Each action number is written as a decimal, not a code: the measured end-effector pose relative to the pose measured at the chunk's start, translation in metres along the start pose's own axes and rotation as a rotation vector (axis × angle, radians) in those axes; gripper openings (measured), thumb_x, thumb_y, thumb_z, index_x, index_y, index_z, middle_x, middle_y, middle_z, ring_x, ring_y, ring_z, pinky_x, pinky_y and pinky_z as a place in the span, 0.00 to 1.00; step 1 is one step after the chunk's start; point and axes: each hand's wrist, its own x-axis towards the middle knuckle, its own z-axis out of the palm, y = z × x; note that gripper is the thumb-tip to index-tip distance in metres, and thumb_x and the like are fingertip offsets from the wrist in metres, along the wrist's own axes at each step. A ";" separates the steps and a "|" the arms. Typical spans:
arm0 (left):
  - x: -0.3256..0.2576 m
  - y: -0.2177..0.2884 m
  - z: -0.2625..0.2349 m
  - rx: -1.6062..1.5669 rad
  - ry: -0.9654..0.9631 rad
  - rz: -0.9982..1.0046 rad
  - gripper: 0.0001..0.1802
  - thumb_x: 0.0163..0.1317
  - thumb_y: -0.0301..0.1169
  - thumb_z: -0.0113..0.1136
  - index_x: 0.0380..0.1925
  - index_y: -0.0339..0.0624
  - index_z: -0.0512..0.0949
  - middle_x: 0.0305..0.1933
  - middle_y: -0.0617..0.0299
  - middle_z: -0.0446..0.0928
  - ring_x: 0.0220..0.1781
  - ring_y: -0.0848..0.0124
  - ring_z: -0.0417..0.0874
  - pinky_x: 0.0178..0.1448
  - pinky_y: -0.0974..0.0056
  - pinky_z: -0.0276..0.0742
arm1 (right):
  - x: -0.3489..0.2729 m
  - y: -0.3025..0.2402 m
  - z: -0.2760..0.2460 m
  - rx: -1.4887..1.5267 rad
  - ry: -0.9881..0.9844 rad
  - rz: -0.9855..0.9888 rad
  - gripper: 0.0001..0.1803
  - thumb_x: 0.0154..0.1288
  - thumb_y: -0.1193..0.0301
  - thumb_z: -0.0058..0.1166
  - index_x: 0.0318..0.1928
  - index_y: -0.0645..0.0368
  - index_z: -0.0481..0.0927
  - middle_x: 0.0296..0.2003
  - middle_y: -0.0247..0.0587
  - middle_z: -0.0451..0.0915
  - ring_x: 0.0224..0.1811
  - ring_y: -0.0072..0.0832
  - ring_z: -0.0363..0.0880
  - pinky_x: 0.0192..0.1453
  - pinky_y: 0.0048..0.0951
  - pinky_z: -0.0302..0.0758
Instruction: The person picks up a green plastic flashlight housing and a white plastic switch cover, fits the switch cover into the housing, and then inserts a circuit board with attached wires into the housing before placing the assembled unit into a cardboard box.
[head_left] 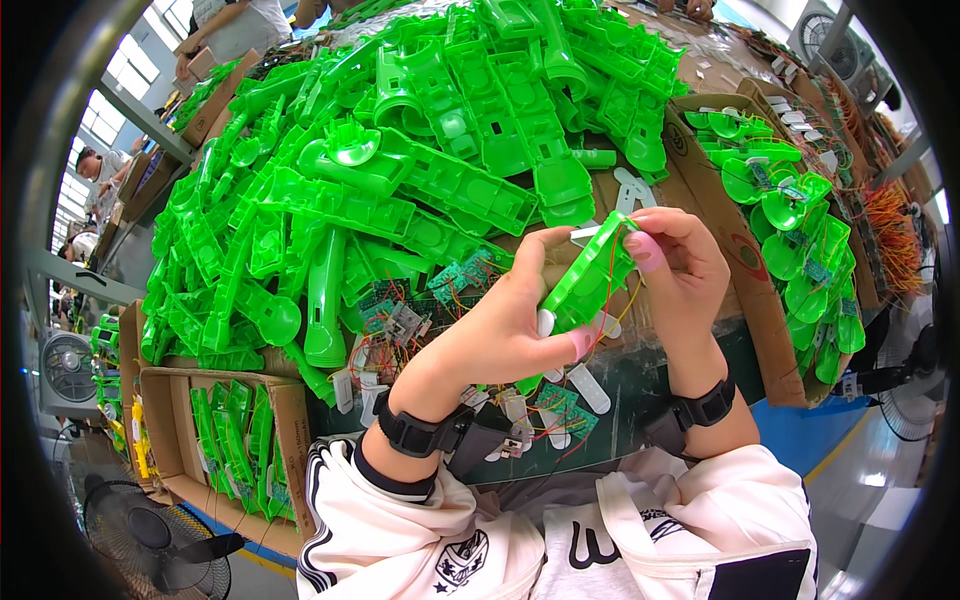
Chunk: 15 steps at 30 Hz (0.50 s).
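Observation:
Both my hands hold one green plastic shell part (590, 275) above the table's near edge. My left hand (505, 320) grips its lower end between thumb and fingers. My right hand (680, 260) pinches its upper end, where thin red and yellow wires trail down. Just behind the hands lies a huge heap of green plastic shells (400, 160). Small green circuit boards with wires (455, 280) lie at the heap's near edge, and white flat tabs (585, 385) lie on the table below my hands.
A cardboard box of round green parts with boards (800, 230) stands at the right. Another cardboard box with green shells (235, 435) sits lower left. Fans stand at the lower left (150, 545) and right (915, 375). Other people work at the far left and top.

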 end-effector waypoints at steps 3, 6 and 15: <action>0.001 -0.002 0.001 0.017 0.032 0.013 0.39 0.51 0.28 0.58 0.58 0.31 0.46 0.54 0.52 0.63 0.50 0.70 0.72 0.51 0.66 0.69 | 0.002 0.001 -0.001 -0.028 -0.034 0.004 0.08 0.57 0.81 0.51 0.39 0.65 0.75 0.37 0.40 0.76 0.38 0.21 0.75 0.40 0.20 0.73; -0.001 0.001 0.002 -0.019 0.054 -0.030 0.42 0.51 0.28 0.57 0.59 0.29 0.42 0.50 0.52 0.67 0.49 0.69 0.72 0.53 0.66 0.68 | 0.007 -0.001 -0.004 -0.002 -0.113 0.019 0.09 0.57 0.82 0.49 0.40 0.65 0.74 0.38 0.40 0.76 0.38 0.21 0.75 0.41 0.20 0.73; 0.000 -0.010 0.007 0.090 0.059 -0.034 0.39 0.53 0.30 0.56 0.59 0.30 0.44 0.45 0.52 0.71 0.47 0.70 0.73 0.49 0.68 0.69 | 0.005 -0.004 0.004 -0.138 -0.011 -0.047 0.08 0.55 0.84 0.49 0.36 0.66 0.75 0.36 0.40 0.75 0.36 0.21 0.76 0.37 0.19 0.76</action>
